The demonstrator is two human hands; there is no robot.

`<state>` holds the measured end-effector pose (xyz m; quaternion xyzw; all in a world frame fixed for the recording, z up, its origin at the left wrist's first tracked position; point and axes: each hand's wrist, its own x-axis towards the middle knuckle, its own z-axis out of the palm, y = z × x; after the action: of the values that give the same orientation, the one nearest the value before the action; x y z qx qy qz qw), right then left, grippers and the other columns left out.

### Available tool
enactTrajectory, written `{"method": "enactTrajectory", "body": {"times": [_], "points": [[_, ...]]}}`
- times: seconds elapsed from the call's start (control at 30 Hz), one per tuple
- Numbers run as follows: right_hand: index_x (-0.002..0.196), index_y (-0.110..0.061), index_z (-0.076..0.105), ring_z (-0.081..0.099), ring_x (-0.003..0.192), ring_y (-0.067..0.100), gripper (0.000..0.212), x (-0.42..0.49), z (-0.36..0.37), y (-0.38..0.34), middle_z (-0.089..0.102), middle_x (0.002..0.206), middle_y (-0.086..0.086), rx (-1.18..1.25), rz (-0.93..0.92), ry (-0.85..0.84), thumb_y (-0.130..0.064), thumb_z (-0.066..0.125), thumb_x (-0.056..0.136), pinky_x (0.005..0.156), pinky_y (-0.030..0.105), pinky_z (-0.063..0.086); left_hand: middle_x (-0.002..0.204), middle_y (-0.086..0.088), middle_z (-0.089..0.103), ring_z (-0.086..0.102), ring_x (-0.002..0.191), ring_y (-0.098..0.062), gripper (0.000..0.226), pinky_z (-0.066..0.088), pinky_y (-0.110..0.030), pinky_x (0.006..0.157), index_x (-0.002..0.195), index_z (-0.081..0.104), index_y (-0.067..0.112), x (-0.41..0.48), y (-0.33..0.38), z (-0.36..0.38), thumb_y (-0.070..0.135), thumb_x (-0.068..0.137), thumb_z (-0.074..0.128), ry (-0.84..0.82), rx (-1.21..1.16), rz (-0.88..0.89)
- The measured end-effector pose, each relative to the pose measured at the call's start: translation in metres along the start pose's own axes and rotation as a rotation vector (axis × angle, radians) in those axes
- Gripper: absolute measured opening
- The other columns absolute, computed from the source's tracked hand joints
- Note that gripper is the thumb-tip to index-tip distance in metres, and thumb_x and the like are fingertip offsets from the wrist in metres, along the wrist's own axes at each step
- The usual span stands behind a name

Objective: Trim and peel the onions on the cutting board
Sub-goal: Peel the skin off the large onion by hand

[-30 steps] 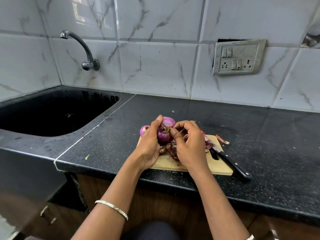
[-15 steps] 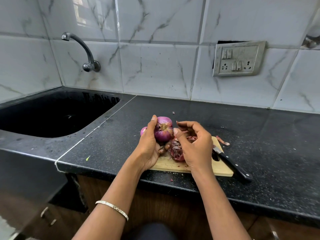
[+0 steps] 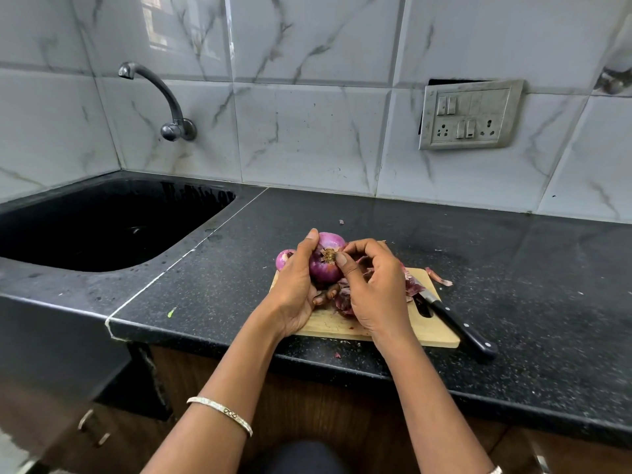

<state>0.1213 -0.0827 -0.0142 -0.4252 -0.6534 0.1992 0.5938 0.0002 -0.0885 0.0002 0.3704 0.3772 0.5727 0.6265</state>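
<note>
**Asha:** Looking at the middle, what is the person holding?

**Ben:** A red onion (image 3: 325,260). The left hand (image 3: 295,290) wraps around it, with the thumb up on top. The onion sits just above the far left part of the cutting board (image 3: 342,325). Its dry root end faces the camera.

**Asha:** And the right hand (image 3: 374,285)?

**Ben:** Its fingers are curled, and the thumb and first finger pinch at the root end of that same onion.

**Asha:** Is there another onion?

**Ben:** Yes, a small onion (image 3: 283,258) peeks out behind the left hand, at about 9 o'clock from the big one. It lies by the board's far left corner.

**Asha:** What is on the board?

**Ben:** A heap of onion skins (image 3: 343,299) lies under the hands. One loose peel (image 3: 438,277) lies on the black counter (image 3: 513,285), at 3 o'clock from the board. A knife (image 3: 455,325) with a black handle rests across the board's right edge.

**Asha:** What is in the sink (image 3: 102,224)?

**Ben:** It is at 10 o'clock and very dark inside. Its drain shows only dimly. A tap (image 3: 160,97) sticks out of the wall above it.

**Asha:** Any words to read?

**Ben:** The switch plate (image 3: 470,114) at 1 o'clock has switches and sockets, but any writing is too small to read.
</note>
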Motion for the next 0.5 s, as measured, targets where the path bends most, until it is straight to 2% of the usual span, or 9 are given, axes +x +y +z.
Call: {"method": "enactTrajectory", "body": {"times": [0.1, 0.23, 0.33, 0.47, 0.5], "points": [[0.091, -0.017, 0.064, 0.060, 0.083, 0.009, 0.007, -0.0019, -0.0015, -0.0025, 0.065, 0.089, -0.003, 0.034, 0.018, 0.044, -0.015, 0.070, 0.094, 0.073, 0.016, 0.043, 0.093, -0.016, 0.075, 0.072, 0.062, -0.017, 0.052, 0.054, -0.023, 0.047, 0.108, 0.068, 0.007, 0.0000, -0.0002, -0.0002, 0.055, 0.101, 0.051, 0.018, -0.009, 0.008], [0.100, -0.024, 0.062, 0.063, 0.084, 0.011, 0.030, -0.0032, -0.0069, -0.0040, 0.067, 0.099, -0.007, 0.058, 0.038, 0.144, -0.001, 0.070, 0.083, 0.076, 0.031, 0.054, 0.096, -0.016, 0.077, 0.075, 0.074, -0.021, 0.048, 0.062, -0.028, 0.057, 0.110, 0.066, 0.009, -0.0003, 0.0009, -0.0004, 0.054, 0.100, 0.052, 0.007, -0.012, 0.013], [0.110, -0.026, 0.066, 0.064, 0.100, 0.011, 0.036, -0.0038, -0.0059, -0.0055, 0.066, 0.112, -0.010, 0.051, 0.013, 0.095, -0.006, 0.073, 0.082, 0.087, 0.040, 0.056, 0.090, -0.018, 0.075, 0.073, 0.064, -0.020, 0.049, 0.055, -0.024, 0.046, 0.113, 0.064, 0.006, -0.0014, 0.0010, 0.0004, 0.051, 0.102, 0.051, 0.006, -0.032, -0.001], [0.116, -0.023, 0.066, 0.068, 0.103, 0.014, 0.039, -0.0033, -0.0041, -0.0053, 0.069, 0.107, -0.009, 0.120, -0.015, 0.050, -0.016, 0.082, 0.081, 0.087, 0.044, 0.058, 0.109, -0.027, 0.074, 0.074, 0.079, -0.024, 0.063, 0.058, -0.026, 0.054, 0.122, 0.067, -0.001, 0.0017, -0.0005, -0.0009, 0.056, 0.101, 0.050, 0.017, -0.022, 0.010], [0.116, -0.023, 0.065, 0.068, 0.101, 0.013, 0.040, -0.0031, -0.0040, -0.0053, 0.070, 0.104, -0.009, 0.121, -0.007, 0.053, -0.017, 0.084, 0.081, 0.086, 0.043, 0.058, 0.109, -0.026, 0.074, 0.073, 0.075, -0.023, 0.063, 0.057, -0.025, 0.053, 0.121, 0.067, -0.001, 0.0016, -0.0008, -0.0008, 0.056, 0.101, 0.050, 0.017, -0.018, 0.011]]}}
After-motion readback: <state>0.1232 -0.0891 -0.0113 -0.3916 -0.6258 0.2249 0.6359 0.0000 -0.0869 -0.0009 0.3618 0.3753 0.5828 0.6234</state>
